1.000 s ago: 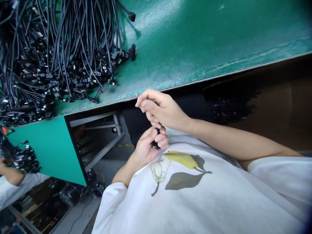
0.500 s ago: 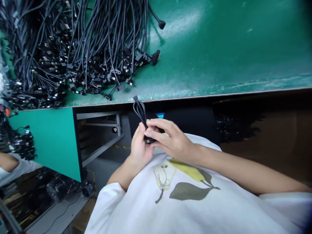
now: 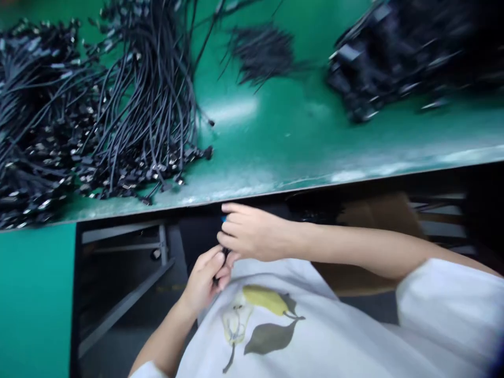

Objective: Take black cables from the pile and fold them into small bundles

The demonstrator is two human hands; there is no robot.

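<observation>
My left hand (image 3: 205, 278) and my right hand (image 3: 252, 233) meet in front of my white shirt, just below the front edge of the green table (image 3: 275, 152). Both hands are closed around a small black cable bundle (image 3: 222, 258), of which only a sliver shows between the fingers. My right hand lies over my left, fingers curled together. The frame is blurred by head motion.
A large heap of black cables with connectors (image 3: 98, 115) covers the table's left part. A smaller black tuft (image 3: 262, 52) lies further back, and a dark pile (image 3: 394, 58) sits at the back right. Under the table are a grey metal frame (image 3: 126, 247) and a brown box (image 3: 378, 226).
The view has swung up and right, showing more of the table. The cable loop that stuck up between my hands half a second ago is now hidden inside them.
</observation>
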